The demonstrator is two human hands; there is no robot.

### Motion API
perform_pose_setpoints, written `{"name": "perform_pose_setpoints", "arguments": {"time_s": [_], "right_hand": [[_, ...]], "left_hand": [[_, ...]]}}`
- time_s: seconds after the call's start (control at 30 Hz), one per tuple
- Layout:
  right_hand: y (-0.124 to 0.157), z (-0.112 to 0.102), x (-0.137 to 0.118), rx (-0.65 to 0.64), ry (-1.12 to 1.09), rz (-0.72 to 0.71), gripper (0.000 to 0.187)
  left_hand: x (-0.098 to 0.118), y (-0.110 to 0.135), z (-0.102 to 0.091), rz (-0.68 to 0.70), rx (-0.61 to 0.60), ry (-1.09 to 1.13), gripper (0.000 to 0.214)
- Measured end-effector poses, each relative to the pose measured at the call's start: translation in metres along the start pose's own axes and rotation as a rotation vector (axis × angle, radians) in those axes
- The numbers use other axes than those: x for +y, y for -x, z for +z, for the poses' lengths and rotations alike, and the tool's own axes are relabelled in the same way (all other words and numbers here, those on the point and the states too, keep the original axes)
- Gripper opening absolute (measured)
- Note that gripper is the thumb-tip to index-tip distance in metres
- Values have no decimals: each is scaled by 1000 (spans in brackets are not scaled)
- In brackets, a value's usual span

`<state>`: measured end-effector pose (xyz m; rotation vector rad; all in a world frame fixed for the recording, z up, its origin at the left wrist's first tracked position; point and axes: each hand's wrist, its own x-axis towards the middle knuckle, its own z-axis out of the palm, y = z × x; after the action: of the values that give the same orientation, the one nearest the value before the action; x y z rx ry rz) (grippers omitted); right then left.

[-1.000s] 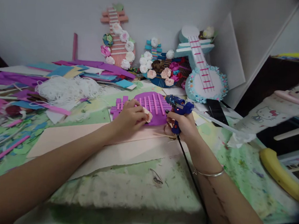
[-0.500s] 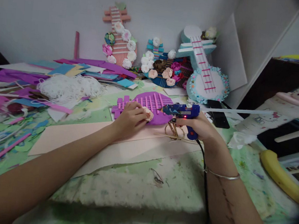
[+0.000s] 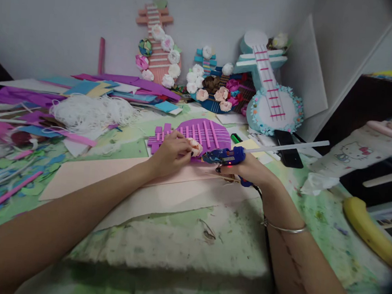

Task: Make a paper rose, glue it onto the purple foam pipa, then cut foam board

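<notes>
Between the fingers of my left hand (image 3: 173, 154) is a small peach paper flower (image 3: 195, 147), held over the lower edge of a purple guitar-shaped craft piece (image 3: 217, 135). That piece lies flat and has pink bars and pale strings across it. My right hand (image 3: 249, 168) is closed round a blue hot glue gun (image 3: 226, 156) with a lit red light. The gun's nozzle points left, close to the flower. A long white glue stick (image 3: 292, 146) juts out of its back end. Peach paper sheets (image 3: 100, 175) lie under my left wrist.
Finished guitar crafts, one pink (image 3: 159, 57) and one white and teal (image 3: 268, 84), lean at the wall. White string (image 3: 96, 113) and paper scraps fill the left. A phone (image 3: 288, 149), a banana (image 3: 370, 231) and a patterned white container (image 3: 360, 147) are at right.
My right hand has brought the glue gun left and down, its nozzle now nearer the flower, and the glue stick tilts up more. My left hand keeps its hold with little movement.
</notes>
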<state>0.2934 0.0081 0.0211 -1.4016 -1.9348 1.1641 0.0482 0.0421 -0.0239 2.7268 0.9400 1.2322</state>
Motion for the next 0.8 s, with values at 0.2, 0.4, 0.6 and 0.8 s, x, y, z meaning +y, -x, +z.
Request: {"name": "perform_pose_setpoints", "arguments": {"time_s": [0.2, 0.4, 0.6, 0.8], "right_hand": [[-1, 9, 0, 28, 8, -40, 23], [-5, 14, 2, 59, 65, -113, 13], [-8, 15, 2, 51, 94, -143, 16], [-9, 13, 4, 78, 149, -146, 14]], "left_hand": [[2, -1, -1, -10, 32, 33, 20], [0, 0, 0, -30, 15, 39, 20], [1, -1, -1, -4, 7, 46, 20], [1, 0, 0, -26, -3, 39, 21]]}}
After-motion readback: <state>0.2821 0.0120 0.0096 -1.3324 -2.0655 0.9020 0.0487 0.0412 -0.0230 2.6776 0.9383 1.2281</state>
